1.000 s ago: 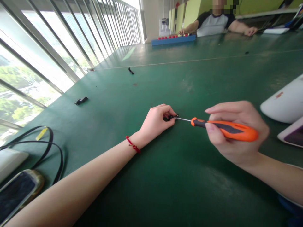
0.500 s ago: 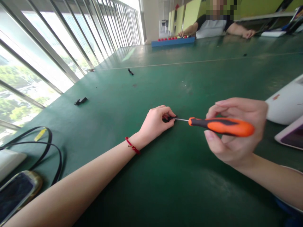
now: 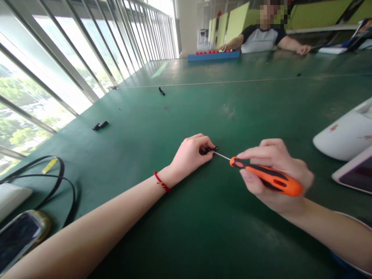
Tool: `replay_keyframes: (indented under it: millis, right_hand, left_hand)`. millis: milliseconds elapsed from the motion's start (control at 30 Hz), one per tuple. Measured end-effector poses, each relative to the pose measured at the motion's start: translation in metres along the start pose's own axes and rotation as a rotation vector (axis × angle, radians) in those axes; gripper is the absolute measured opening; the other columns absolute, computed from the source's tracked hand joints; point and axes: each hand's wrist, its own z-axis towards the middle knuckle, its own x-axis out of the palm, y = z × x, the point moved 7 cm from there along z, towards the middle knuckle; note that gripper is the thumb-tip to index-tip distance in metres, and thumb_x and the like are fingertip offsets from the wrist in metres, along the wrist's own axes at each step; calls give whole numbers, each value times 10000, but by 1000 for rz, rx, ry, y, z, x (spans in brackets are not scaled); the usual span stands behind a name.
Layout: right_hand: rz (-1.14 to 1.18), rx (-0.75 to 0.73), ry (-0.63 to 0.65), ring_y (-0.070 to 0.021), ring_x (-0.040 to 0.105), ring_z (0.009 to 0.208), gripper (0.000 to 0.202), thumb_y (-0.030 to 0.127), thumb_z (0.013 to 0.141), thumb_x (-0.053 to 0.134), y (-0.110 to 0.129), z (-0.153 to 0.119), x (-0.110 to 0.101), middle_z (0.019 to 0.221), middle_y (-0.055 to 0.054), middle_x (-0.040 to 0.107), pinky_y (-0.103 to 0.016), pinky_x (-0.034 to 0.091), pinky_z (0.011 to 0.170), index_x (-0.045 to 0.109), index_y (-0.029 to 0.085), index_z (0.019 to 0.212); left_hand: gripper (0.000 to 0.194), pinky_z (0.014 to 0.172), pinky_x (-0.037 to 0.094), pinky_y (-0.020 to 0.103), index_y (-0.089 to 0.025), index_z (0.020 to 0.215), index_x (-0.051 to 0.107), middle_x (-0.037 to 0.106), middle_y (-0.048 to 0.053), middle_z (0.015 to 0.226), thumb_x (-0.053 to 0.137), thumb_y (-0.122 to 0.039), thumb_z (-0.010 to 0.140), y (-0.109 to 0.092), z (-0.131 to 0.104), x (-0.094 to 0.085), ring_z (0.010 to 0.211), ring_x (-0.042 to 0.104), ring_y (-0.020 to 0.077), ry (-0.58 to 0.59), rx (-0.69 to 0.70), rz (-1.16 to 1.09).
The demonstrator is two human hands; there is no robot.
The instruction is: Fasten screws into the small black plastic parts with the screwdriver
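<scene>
My left hand (image 3: 192,157), with a red cord bracelet at its wrist, rests on the green table (image 3: 186,224) and pinches a small black part (image 3: 207,150). Its fingers hide much of that part. My right hand (image 3: 279,170) is closed around an orange and black screwdriver (image 3: 273,180). The thin metal shaft points left, and its tip is at the black part beside my left fingertips. Whether the tip touches the part cannot be made out.
Two black pieces (image 3: 100,126) (image 3: 161,91) lie at the left and farther back. A phone (image 3: 20,240) and black cable (image 3: 62,174) are at near left. White objects (image 3: 345,133) stand at right. A person (image 3: 260,38) sits across, by a blue rack (image 3: 213,57).
My right hand has moved down and a little left, and its fingers have closed further on the screwdriver. The handle now slants down to the right. My left hand keeps its pinch.
</scene>
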Motion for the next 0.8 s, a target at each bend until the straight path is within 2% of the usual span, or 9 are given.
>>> replay_keyframes:
  millis: [133, 233, 300, 400, 433, 500, 600, 733, 800]
  right_hand:
    - [69, 2, -131, -148, 556, 625, 397, 109, 632, 661, 1, 1, -6, 747, -19, 587, -350, 463, 589, 568, 198, 1008]
    - [208, 78, -205, -155, 553, 648, 531, 174, 637, 633, -7, 0, -8, 843, -47, 547, -330, 457, 516, 517, 202, 1154]
    - [187, 97, -152, -144, 525, 601, 508, 229, 667, 620, -8, -1, -6, 809, -37, 542, -342, 443, 512, 518, 199, 1164]
    - [22, -2, -4, -112, 479, 521, 216, 189, 716, 605, 1, -2, -2, 683, 3, 574, -359, 421, 558, 597, 216, 930]
    - [13, -12, -8, -118, 501, 542, 213, 161, 708, 615, 1, -3, -3, 692, 3, 588, -356, 428, 567, 594, 215, 913]
    - [49, -13, -85, -141, 556, 621, 337, 122, 664, 647, 2, -3, -8, 768, -15, 599, -342, 459, 571, 581, 206, 984]
    - [119, 56, -174, -152, 567, 652, 472, 148, 638, 661, -4, -3, -12, 831, -35, 558, -321, 470, 517, 541, 205, 1090]
    - [24, 39, -21, -119, 500, 514, 302, 200, 697, 642, -2, 0, -3, 634, 21, 532, -347, 452, 543, 568, 209, 990]
    - [-8, -16, -32, -120, 523, 540, 312, 142, 683, 642, 0, -1, -3, 673, 11, 572, -353, 459, 584, 581, 198, 984]
  left_hand:
    - [100, 673, 486, 221, -145, 787, 652, 625, 20, 816, 587, -105, 722, 1, -1, 0, 691, 575, 94, 4, -7, 1]
    - [95, 673, 485, 221, -147, 790, 652, 626, 18, 815, 589, -114, 728, 1, -1, 0, 693, 572, 95, 4, -6, 1]
    - [99, 676, 485, 219, -150, 788, 654, 629, 17, 817, 590, -107, 724, 1, -1, 0, 694, 573, 93, 3, -6, 1]
    - [110, 679, 484, 218, -152, 784, 656, 632, 15, 818, 591, -96, 716, 0, -1, 0, 698, 576, 93, 1, -4, 5]
    - [114, 680, 484, 218, -152, 786, 657, 633, 16, 820, 590, -94, 715, 0, -1, 0, 701, 577, 94, 0, -3, 6]
    - [113, 674, 483, 217, -151, 787, 655, 633, 17, 817, 589, -94, 715, 0, -1, -1, 700, 577, 96, -4, -2, 8]
    - [109, 664, 481, 215, -149, 790, 655, 631, 16, 811, 592, -100, 715, 0, 0, -1, 691, 575, 94, -7, -6, 10]
    - [115, 673, 485, 221, -153, 791, 658, 633, 16, 816, 592, -100, 713, 0, 0, -1, 695, 578, 96, 3, -12, 3]
    - [110, 675, 488, 219, -152, 788, 657, 631, 18, 814, 591, -100, 715, 1, 0, 0, 696, 579, 96, 2, -11, 0]
